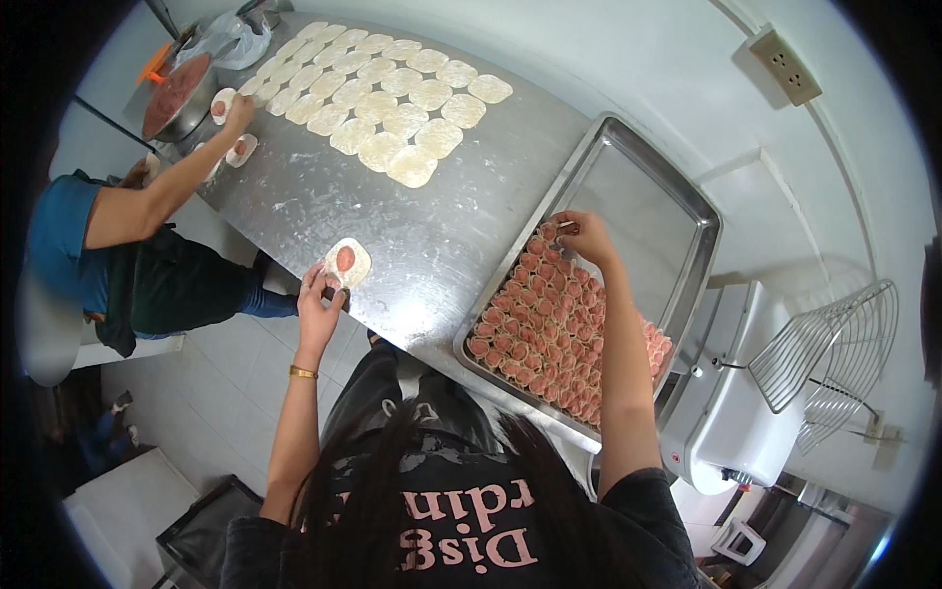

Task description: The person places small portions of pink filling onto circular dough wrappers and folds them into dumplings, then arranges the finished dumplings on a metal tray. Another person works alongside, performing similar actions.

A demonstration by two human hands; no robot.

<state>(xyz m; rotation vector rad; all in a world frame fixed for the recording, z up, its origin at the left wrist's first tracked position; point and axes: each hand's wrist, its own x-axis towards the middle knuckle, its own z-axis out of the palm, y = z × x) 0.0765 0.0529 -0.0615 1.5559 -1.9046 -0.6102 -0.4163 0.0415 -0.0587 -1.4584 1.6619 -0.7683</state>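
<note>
My left hand (320, 294) is at the table's near edge, its fingers closed at the near side of a pale dumpling wrapper (361, 266) with an oval lump of pink meat filling (345, 258) on it. A small dark thing shows by the thumb; its kind is unclear. Over the metal tray (633, 157), my right hand (583, 234) has its fingertips pinched on a small open-topped dumpling (549, 232) at the far end of the packed rows. Many such meat dumplings (540, 324) fill the tray's near part.
Flat wrappers (378, 103) lie in rows across the far part of the steel table (294, 196). At the left, a co-worker (147, 206) handles a filled wrapper (224, 104) beside a bowl of meat (179, 98). A white machine (731, 393) with a wire guard (829, 344) stands right of the tray.
</note>
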